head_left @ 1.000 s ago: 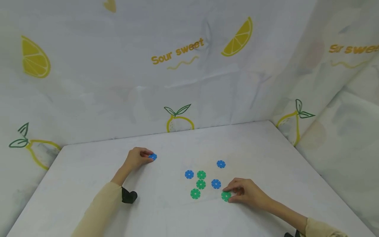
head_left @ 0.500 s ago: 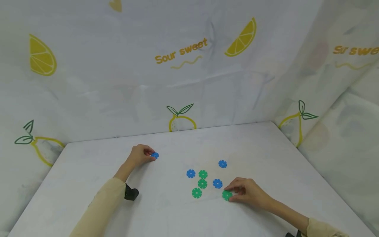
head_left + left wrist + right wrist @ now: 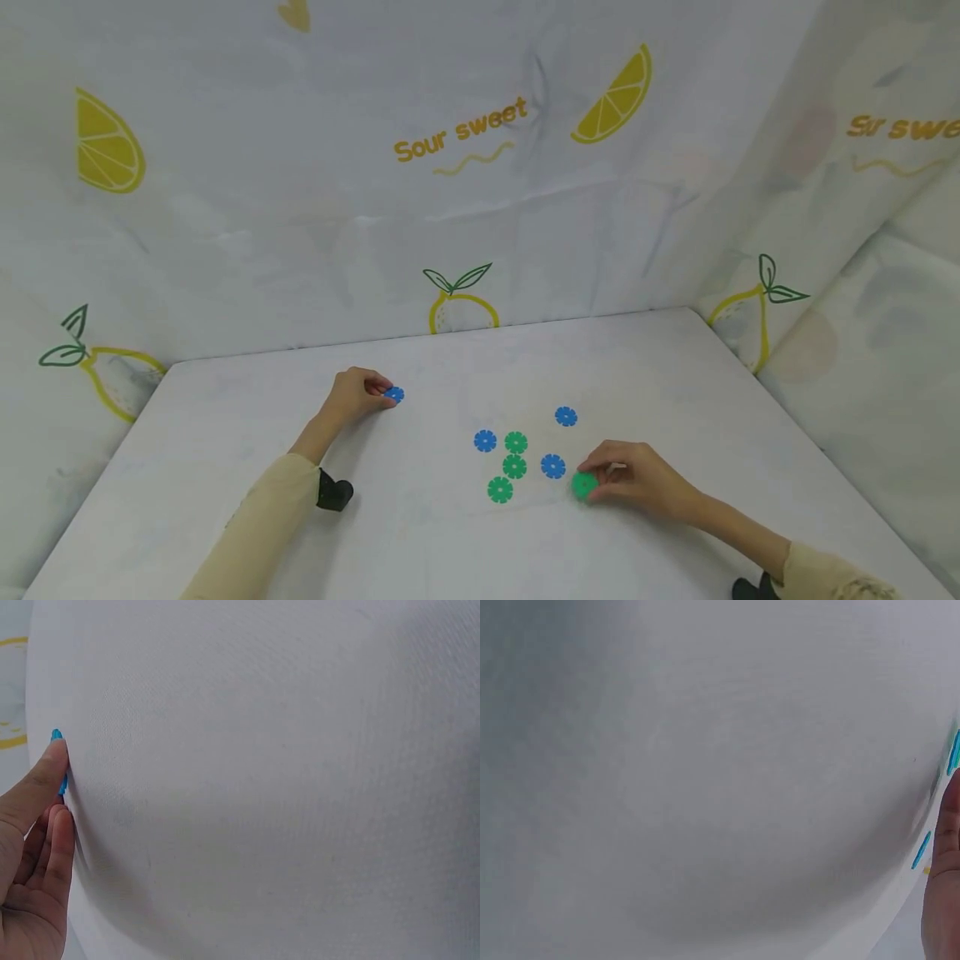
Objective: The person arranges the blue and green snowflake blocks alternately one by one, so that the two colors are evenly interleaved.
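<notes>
At the table's left rear, my left hand (image 3: 356,393) pinches a blue notched disc (image 3: 395,394) between thumb and fingers; the left wrist view shows the same blue disc (image 3: 61,780) edge-on at the fingertips. My right hand (image 3: 647,482), right of centre, pinches a green notched disc (image 3: 584,485) by its edge, tilted a little. Just left of it lies a blue disc (image 3: 552,466), and another blue disc (image 3: 566,416) lies farther back. In the right wrist view only part of my right hand (image 3: 943,877) shows at the edge.
Between the hands, three green discs form a bent column: top (image 3: 516,442), middle (image 3: 514,466) and bottom (image 3: 500,490). A blue disc (image 3: 485,441) lies beside the top one. White lemon-print cloth (image 3: 337,275) rises behind the white table (image 3: 420,550).
My right hand has lifted slightly with the green disc and shifted a little right and back. The left hand keeps its pinch on the blue disc; the head view has turned slightly.
</notes>
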Action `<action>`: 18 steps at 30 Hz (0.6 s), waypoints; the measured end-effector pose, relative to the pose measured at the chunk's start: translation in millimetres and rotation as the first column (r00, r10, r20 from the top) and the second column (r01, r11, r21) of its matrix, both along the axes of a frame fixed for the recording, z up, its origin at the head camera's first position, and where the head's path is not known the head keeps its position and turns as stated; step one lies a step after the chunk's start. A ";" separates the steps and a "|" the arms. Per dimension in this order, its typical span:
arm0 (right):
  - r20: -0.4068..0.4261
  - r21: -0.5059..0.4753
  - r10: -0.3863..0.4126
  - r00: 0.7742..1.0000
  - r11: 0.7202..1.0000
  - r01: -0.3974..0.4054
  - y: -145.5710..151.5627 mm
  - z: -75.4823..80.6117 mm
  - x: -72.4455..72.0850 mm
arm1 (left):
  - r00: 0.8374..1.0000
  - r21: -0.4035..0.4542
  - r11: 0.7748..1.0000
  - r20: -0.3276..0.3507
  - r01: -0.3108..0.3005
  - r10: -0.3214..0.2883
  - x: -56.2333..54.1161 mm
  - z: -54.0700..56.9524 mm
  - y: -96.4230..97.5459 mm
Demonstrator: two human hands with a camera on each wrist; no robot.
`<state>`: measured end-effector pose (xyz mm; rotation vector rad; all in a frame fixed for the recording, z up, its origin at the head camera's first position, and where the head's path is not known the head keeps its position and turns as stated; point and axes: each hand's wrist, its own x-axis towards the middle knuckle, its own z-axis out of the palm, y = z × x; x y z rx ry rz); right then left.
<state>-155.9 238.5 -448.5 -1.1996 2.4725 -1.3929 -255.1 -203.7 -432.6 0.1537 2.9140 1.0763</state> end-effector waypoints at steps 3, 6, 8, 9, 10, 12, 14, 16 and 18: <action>-0.019 -0.048 0.016 1.000 0.999 -0.017 1.5 1.8 -4.9 | 1.000 0.002 1.000 0.003 -0.005 0.005 -0.1 0.1 0.7; -0.016 -0.074 0.019 1.000 0.997 -0.020 0.5 4.5 -10.8 | 1.000 0.005 1.000 0.009 -0.014 0.014 0.0 -0.3 0.4; -0.016 -0.070 0.012 1.000 0.997 -0.013 -1.1 6.4 -15.1 | 1.000 0.007 1.000 0.016 -0.022 0.022 0.6 0.0 0.6; -0.014 -0.066 0.008 1.000 0.998 -0.009 -2.2 7.4 -17.3 | 1.000 0.005 1.000 0.015 -0.020 0.019 0.9 0.2 0.8; -0.016 -0.060 0.002 1.000 0.998 -0.003 -3.4 8.5 -19.6 | 1.000 0.008 1.000 0.018 -0.022 0.022 1.3 0.5 1.1; -0.029 -0.046 -0.008 1.000 0.999 0.006 -6.1 10.5 -24.2 | 1.000 0.012 1.000 0.021 -0.023 0.023 2.1 1.4 1.9; -0.042 -0.039 -0.014 0.999 0.999 0.013 -9.1 12.2 -29.1 | 1.000 0.017 1.000 0.019 -0.021 0.020 2.7 2.3 2.7; -0.052 -0.036 -0.018 0.998 0.999 0.016 -12.4 14.2 -34.0 | 1.000 0.021 0.999 0.017 -0.026 0.026 3.0 2.8 3.3; -0.061 -0.032 -0.028 0.998 0.999 0.027 -15.7 16.1 -39.2 | 1.000 0.018 0.999 0.012 -0.028 0.028 2.9 3.3 3.9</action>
